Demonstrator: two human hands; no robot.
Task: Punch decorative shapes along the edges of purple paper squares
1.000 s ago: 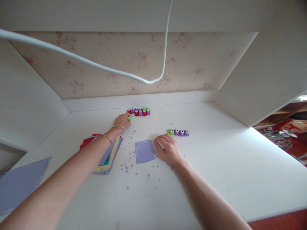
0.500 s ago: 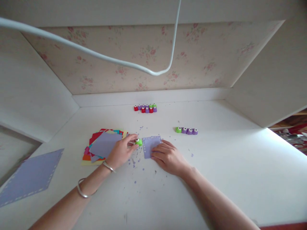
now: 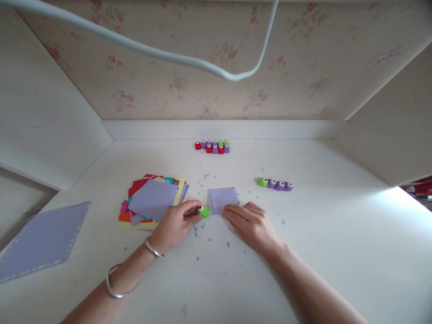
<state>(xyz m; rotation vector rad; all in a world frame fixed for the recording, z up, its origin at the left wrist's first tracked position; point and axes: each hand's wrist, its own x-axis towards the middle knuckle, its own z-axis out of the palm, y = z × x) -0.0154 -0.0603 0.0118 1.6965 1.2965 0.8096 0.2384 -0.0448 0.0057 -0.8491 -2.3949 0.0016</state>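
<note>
Near the middle of the white table, my left hand pinches a small green craft punch between thumb and fingers. The punch is at the lower left corner of a small purple paper square, which has little holes along its left, top and right edges. On the square's lower right part, my right hand has its fingers pressed together, holding the paper. Beneath my left hand and around the square lie small purple paper bits.
A stack of coloured paper lies on the left, with a larger purple sheet beyond it. More punches stand in a group at the back and in a row at right. A white cable hangs above.
The view has shifted. My left hand has moved the green punch down along the paper's left edge to its lower corner. My right hand now sits lower on the square, its fingers closer together.
</note>
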